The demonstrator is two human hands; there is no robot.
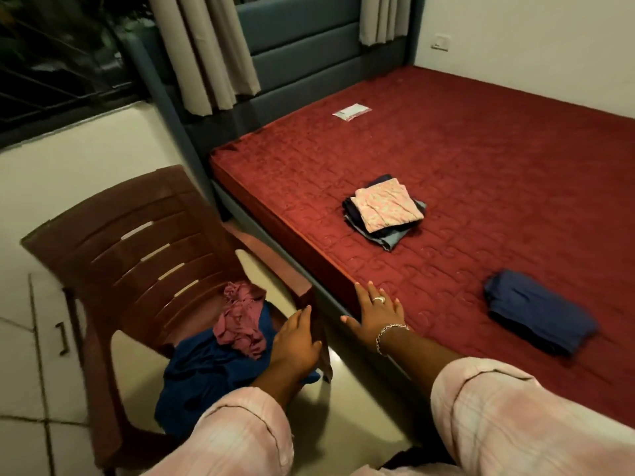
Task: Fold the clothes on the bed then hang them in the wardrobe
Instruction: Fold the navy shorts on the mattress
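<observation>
Left hand (295,341) flat on chair (144,255) edge, right hand (376,312) flat on bed (481,173) edge, grips released. Lift maroon garment (240,317) from chair; spread on bed, clear of stack (385,209).

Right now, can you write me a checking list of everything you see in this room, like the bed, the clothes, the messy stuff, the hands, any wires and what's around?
Surface: red mattress, bare, no sheet.
Job's things: folded stack, pink piece on top, on the mattress; folded navy garment lying apart near the edge; unfolded blue garment and crumpled mauve garment on the brown chair.
Clutter: small white packet near the headboard.
Hands: left hand on the chair's seat edge beside the blue garment, fingers loosely bent; right hand flat on the mattress edge.
Cables: nothing seen.
Surroundings: curtains, blue headboard, wall switch, tiled floor.
</observation>
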